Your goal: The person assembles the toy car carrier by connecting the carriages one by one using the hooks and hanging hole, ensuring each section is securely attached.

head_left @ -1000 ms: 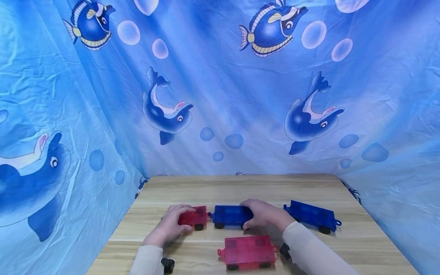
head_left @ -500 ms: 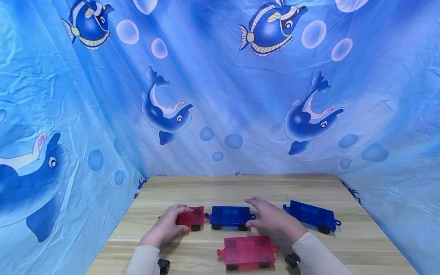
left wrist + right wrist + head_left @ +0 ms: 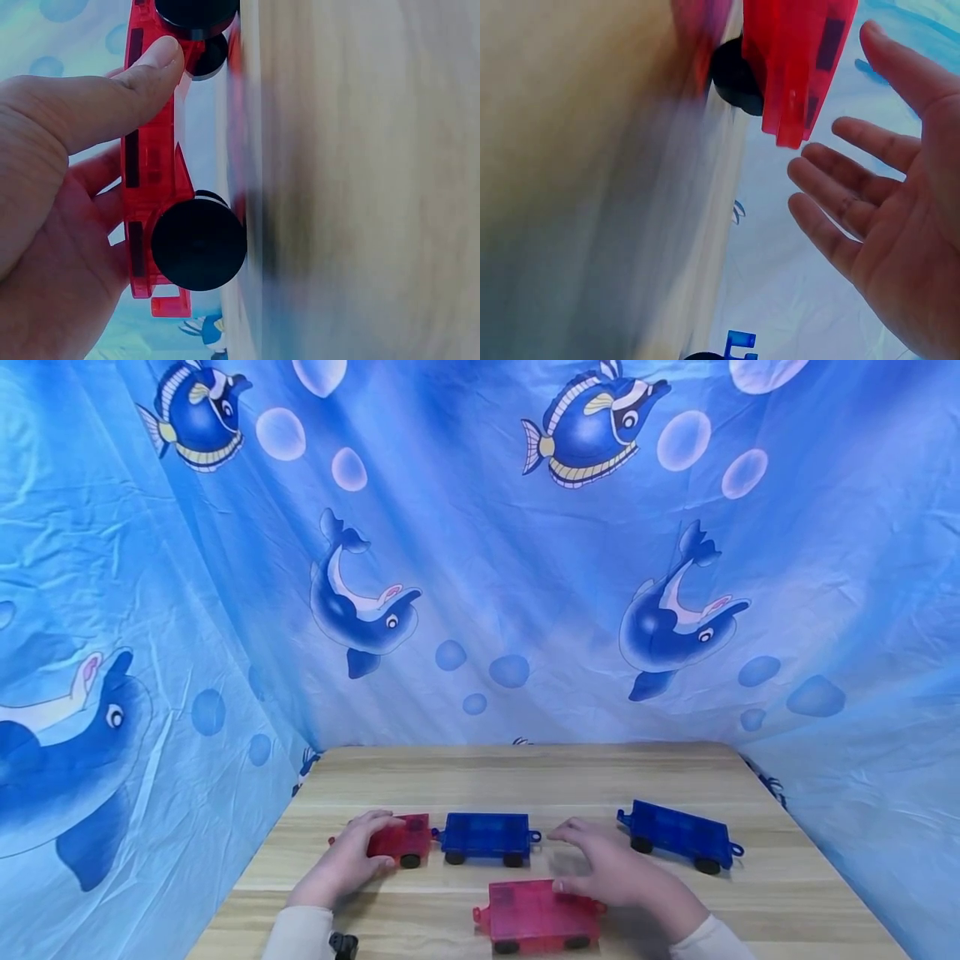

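My left hand holds a see-through red toy train car by its sides at the table's left; the left wrist view has the thumb on the near side of this red car and fingers behind it. A blue car is joined behind it, its hitch meeting the red one's. To the right, my right hand is spread and holds nothing. Its thumb overlaps the far right corner of a second red car in the head view. In the right wrist view the fingers stand apart beside that red car.
Another blue car sits at an angle on the right side of the wooden table. A blue curtain printed with fish and dolphins hangs behind the table and along both sides.
The left hand has drawn the coupled red and blue cars leftward. My right hand has let go of the blue car and come right and nearer, over the front red car's edge.
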Demonstrator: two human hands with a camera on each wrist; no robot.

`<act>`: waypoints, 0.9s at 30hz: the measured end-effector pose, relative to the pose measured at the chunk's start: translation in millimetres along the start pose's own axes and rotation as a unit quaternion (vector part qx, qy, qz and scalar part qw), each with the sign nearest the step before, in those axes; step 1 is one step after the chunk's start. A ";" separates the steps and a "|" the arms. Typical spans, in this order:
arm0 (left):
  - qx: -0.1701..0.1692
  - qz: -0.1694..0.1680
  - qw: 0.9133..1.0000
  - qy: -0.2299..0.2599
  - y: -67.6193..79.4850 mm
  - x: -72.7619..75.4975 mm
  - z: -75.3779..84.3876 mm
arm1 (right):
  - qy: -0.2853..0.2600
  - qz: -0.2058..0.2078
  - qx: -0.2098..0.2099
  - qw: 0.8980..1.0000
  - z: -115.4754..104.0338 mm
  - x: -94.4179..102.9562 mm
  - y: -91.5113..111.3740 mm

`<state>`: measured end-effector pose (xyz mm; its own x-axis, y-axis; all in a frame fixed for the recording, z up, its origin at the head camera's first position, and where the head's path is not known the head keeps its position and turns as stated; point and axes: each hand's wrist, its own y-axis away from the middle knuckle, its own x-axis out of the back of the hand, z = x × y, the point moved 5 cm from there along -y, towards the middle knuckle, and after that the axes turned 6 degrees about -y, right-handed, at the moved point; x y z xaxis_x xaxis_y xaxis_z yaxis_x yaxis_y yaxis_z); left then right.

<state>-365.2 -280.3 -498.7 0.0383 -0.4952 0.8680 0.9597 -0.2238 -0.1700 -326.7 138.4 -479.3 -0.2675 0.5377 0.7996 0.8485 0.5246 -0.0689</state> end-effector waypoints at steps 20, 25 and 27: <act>0.012 0.002 1.000 0.007 10.7 11.0 -14.1 | -0.079 -0.097 0.008 0.992 -2.0 -22.9 20.0; 0.015 0.002 1.000 0.010 11.9 12.5 -16.1 | -0.081 -0.095 0.005 0.992 -2.3 -23.3 21.3; 0.015 0.000 1.000 0.010 12.0 12.6 -17.4 | -0.087 -0.094 0.003 0.992 -0.9 -23.0 21.3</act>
<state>-358.1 -303.8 -497.9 0.0335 -0.5128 0.8579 0.9678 -0.1977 -0.1559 -302.1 136.6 -498.7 -0.4960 0.5357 0.6834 0.7739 0.6296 0.0681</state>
